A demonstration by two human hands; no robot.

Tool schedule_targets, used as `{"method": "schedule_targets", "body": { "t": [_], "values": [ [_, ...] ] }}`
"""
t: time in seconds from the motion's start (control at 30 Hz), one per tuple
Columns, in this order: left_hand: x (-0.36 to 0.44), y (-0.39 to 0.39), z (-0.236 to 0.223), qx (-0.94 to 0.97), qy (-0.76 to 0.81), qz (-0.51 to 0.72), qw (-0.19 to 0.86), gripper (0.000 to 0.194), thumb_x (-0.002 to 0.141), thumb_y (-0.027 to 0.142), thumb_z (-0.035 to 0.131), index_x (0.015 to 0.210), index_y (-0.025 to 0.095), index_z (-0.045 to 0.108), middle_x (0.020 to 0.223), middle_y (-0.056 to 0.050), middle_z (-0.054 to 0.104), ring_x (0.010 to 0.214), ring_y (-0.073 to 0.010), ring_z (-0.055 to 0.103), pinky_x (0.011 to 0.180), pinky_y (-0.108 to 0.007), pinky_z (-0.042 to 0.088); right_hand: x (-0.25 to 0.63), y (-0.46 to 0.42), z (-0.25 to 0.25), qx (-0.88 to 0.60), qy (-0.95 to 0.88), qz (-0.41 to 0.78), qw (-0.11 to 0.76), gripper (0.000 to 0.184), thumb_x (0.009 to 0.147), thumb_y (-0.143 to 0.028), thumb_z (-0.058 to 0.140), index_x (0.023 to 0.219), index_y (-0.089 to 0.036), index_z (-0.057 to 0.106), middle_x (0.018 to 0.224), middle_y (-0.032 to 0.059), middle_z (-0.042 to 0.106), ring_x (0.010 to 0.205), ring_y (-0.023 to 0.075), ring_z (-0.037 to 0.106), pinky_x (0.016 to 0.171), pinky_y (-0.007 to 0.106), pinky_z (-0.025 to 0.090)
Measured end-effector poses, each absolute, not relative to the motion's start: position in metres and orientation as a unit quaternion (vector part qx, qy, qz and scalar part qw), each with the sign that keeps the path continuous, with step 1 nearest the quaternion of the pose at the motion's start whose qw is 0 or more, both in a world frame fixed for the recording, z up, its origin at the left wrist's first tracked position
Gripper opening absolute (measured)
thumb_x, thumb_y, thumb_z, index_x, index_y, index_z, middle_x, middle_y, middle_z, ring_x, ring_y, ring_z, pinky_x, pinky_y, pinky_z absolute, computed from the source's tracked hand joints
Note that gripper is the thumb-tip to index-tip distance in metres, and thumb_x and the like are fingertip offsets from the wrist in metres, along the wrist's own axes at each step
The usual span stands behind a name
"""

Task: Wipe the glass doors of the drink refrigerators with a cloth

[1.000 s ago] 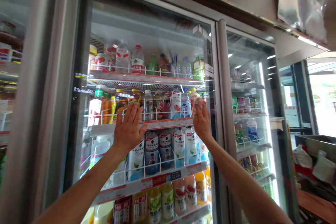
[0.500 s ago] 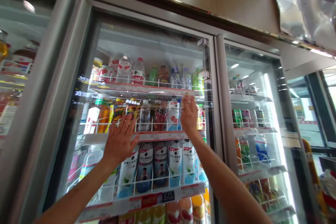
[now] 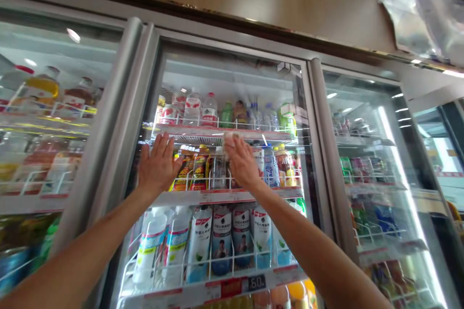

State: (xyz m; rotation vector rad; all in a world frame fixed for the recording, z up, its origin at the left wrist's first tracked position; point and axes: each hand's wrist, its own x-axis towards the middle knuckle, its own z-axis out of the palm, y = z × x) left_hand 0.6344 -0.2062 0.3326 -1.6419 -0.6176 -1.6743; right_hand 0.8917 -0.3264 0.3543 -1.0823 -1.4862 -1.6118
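Observation:
My left hand (image 3: pixel 157 164) lies flat with spread fingers against the glass door (image 3: pixel 232 70) of an upright drinks fridge and holds nothing. To its right, my right hand (image 3: pixel 242 160) presses a small, pale, folded cloth or tissue (image 3: pixel 232 139) to the same pane. Most of that cloth is hidden under the fingers, so its exact kind is unclear. Behind the glass, just past both hands, the middle shelf (image 3: pixel 217 196) carries bottles, among them a blue-labelled bottle (image 3: pixel 270 166).
A lower shelf (image 3: pixel 170 297) holds white-and-blue bottles (image 3: pixel 198 246) behind a wire rack, and an upper shelf (image 3: pixel 206 130) holds more drinks. Metal door frames (image 3: pixel 119 154) flank this pane. A second fridge door (image 3: pixel 362 91) stands at the right, under a wooden panel (image 3: pixel 232 0).
My right hand has swept left across the glass with the cloth, coming nearer the left hand. My left hand has shifted slightly up and left on the pane. The camera view has turned left.

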Motion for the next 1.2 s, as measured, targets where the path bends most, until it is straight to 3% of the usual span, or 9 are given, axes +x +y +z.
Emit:
{"method": "schedule_targets", "body": {
  "t": [0.07, 0.2, 0.27, 0.5, 0.67, 0.9, 0.97, 1.1, 1.2],
  "values": [
    [0.636, -0.203, 0.331, -0.634, -0.236, -0.651, 0.345, 0.059, 0.088, 0.041, 0.028, 0.138, 0.012, 0.026, 0.145, -0.015, 0.026, 0.136, -0.0272, 0.02, 0.108, -0.052, 0.015, 0.887, -0.324, 0.35, -0.415, -0.581, -0.629, 0.307, 0.052, 0.086, -0.018, 0.037, 0.136, -0.03, 0.033, 0.146, 0.0017, 0.028, 0.135, 0.0201, 0.024, 0.107, 0.044, 0.029],
    [0.637, -0.2, 0.327, -0.631, -0.213, -0.663, 0.343, 0.06, 0.087, 0.04, 0.033, 0.14, 0.015, 0.02, 0.145, -0.014, 0.026, 0.136, -0.0261, 0.018, 0.108, -0.051, 0.015, 0.91, -0.335, 0.386, -0.471, -0.399, -0.61, 0.496, 0.048, 0.086, -0.016, 0.033, 0.133, -0.02, 0.039, 0.142, 0.0106, 0.034, 0.134, 0.0266, 0.026, 0.103, 0.052, 0.03],
    [0.637, -0.199, 0.327, -0.629, -0.205, -0.666, 0.344, 0.061, 0.088, 0.04, 0.034, 0.141, 0.015, 0.017, 0.145, -0.014, 0.026, 0.136, -0.0255, 0.018, 0.108, -0.051, 0.014, 0.896, -0.329, 0.397, -0.483, -0.384, -0.596, 0.514, 0.049, 0.086, -0.015, 0.032, 0.134, -0.017, 0.039, 0.143, 0.0111, 0.033, 0.134, 0.0269, 0.025, 0.104, 0.053, 0.029],
    [0.621, -0.209, 0.329, -0.645, -0.215, -0.65, 0.341, 0.061, 0.088, 0.04, 0.032, 0.14, 0.01, 0.019, 0.144, -0.017, 0.026, 0.136, -0.0262, 0.02, 0.108, -0.048, 0.015, 0.816, -0.303, 0.363, -0.445, -0.599, -0.603, 0.283, 0.05, 0.087, -0.019, 0.035, 0.136, -0.028, 0.034, 0.148, 0.002, 0.025, 0.136, 0.0192, 0.02, 0.109, 0.043, 0.025],
    [0.582, -0.214, 0.339, -0.627, -0.179, -0.648, 0.393, 0.065, 0.087, 0.039, 0.037, 0.142, 0.014, 0.012, 0.146, -0.015, 0.024, 0.136, -0.0264, 0.019, 0.109, -0.048, 0.013, 0.825, -0.306, 0.408, -0.501, -0.417, -0.57, 0.501, 0.052, 0.086, -0.015, 0.031, 0.137, -0.022, 0.033, 0.145, 0.0092, 0.029, 0.135, 0.0258, 0.022, 0.104, 0.052, 0.027],
    [0.55, -0.2, 0.335, -0.609, -0.202, -0.662, 0.388, 0.065, 0.087, 0.039, 0.039, 0.142, 0.015, 0.013, 0.145, -0.017, 0.024, 0.136, -0.027, 0.019, 0.109, -0.048, 0.011, 0.739, -0.266, 0.35, -0.394, -0.654, -0.606, 0.224, 0.049, 0.087, -0.021, 0.039, 0.136, -0.029, 0.034, 0.148, 0.0007, 0.025, 0.136, 0.0211, 0.021, 0.109, 0.044, 0.025],
    [0.546, -0.197, 0.33, -0.611, -0.2, -0.657, 0.393, 0.065, 0.087, 0.04, 0.039, 0.142, 0.015, 0.013, 0.145, -0.016, 0.025, 0.135, -0.0269, 0.02, 0.11, -0.048, 0.011, 0.736, -0.267, 0.358, -0.396, -0.658, -0.6, 0.224, 0.049, 0.088, -0.021, 0.037, 0.136, -0.028, 0.033, 0.147, 0.0015, 0.026, 0.135, 0.0208, 0.023, 0.109, 0.045, 0.025],
    [0.538, -0.196, 0.322, -0.615, -0.19, -0.648, 0.407, 0.064, 0.087, 0.039, 0.039, 0.141, 0.016, 0.015, 0.144, -0.016, 0.027, 0.135, -0.0266, 0.022, 0.11, -0.047, 0.013, 0.729, -0.265, 0.393, -0.46, -0.573, -0.575, 0.36, 0.047, 0.087, -0.018, 0.037, 0.134, -0.022, 0.038, 0.147, 0.0063, 0.025, 0.136, 0.0248, 0.02, 0.108, 0.049, 0.023],
    [0.531, -0.199, 0.311, -0.618, -0.194, -0.648, 0.4, 0.063, 0.087, 0.038, 0.039, 0.141, 0.015, 0.016, 0.145, -0.015, 0.027, 0.135, -0.0259, 0.022, 0.11, -0.046, 0.013, 0.711, -0.255, 0.353, -0.415, -0.647, -0.579, 0.273, 0.048, 0.086, -0.017, 0.04, 0.133, -0.025, 0.039, 0.147, 0.0038, 0.026, 0.136, 0.024, 0.02, 0.108, 0.048, 0.024]
  ]
}}
